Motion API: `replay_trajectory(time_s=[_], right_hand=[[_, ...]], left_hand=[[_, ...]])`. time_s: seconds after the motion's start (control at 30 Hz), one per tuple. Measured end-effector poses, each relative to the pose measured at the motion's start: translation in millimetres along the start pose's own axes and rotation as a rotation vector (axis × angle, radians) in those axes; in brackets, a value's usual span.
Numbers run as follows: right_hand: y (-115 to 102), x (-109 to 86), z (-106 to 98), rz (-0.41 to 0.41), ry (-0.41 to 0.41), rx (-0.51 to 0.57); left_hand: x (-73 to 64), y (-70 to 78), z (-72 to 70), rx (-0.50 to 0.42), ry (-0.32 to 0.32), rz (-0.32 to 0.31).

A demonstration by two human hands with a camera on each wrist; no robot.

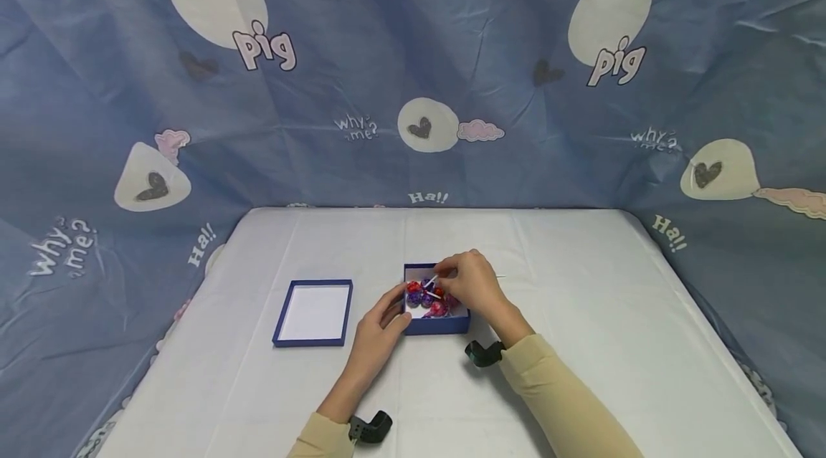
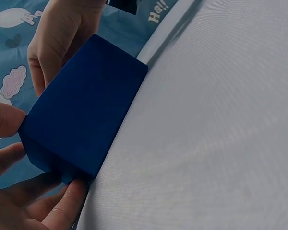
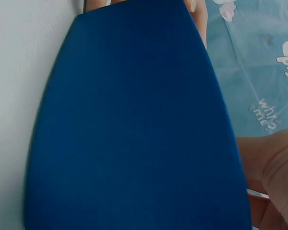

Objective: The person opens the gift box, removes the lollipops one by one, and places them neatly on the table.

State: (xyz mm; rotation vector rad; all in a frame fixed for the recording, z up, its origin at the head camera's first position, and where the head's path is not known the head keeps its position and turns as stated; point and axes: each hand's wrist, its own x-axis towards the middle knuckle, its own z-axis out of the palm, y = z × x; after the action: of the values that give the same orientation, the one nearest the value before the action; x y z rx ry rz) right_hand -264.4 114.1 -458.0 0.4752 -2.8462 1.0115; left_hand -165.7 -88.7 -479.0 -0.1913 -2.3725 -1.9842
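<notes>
An open blue box [image 1: 437, 327] with a white inside stands at the middle of the table. Wrapped lollipops [image 1: 438, 309] in red, purple and pink lie in it, several with white sticks. My left hand [image 1: 377, 335] holds the box at its left wall, thumb at the near left corner. Over the box, my right hand [image 1: 476, 287] pinches at a white lollipop stick; its fingertips are partly hidden. The left wrist view has the box's blue wall [image 2: 89, 103] between both hands. In the right wrist view that wall [image 3: 134, 120] covers most of the picture.
A blue-rimmed lid [image 1: 314, 311], white inside up, lies left of the box on the white tablecloth [image 1: 581, 300]. A thin white stick [image 1: 500, 276] shows just right of my right hand. Behind the table hangs a blue printed cloth [image 1: 361, 49].
</notes>
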Motion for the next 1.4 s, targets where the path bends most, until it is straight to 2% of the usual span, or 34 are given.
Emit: replay_trajectory(time_s=[0.17,0.53,1.0,1.4], right_hand=[[-2,-1.4,3,0.023,0.006,-0.022],[-12,-4.9,3,-0.016,0.016,-0.033],[-18,-5.1,9,-0.162,0.041,-0.137],[-21,-7.4,13,-0.141,0.054,-0.107]], left_hand=[[0.2,0.0,0.0,-0.008,-0.006,0.008],[-0.1,-0.6,-0.4,-0.009,-0.002,0.014],[-0.8,0.8,-0.8,-0.004,-0.001,0.016],[0.5,-2.0,0.3,0.004,0.009,0.004]])
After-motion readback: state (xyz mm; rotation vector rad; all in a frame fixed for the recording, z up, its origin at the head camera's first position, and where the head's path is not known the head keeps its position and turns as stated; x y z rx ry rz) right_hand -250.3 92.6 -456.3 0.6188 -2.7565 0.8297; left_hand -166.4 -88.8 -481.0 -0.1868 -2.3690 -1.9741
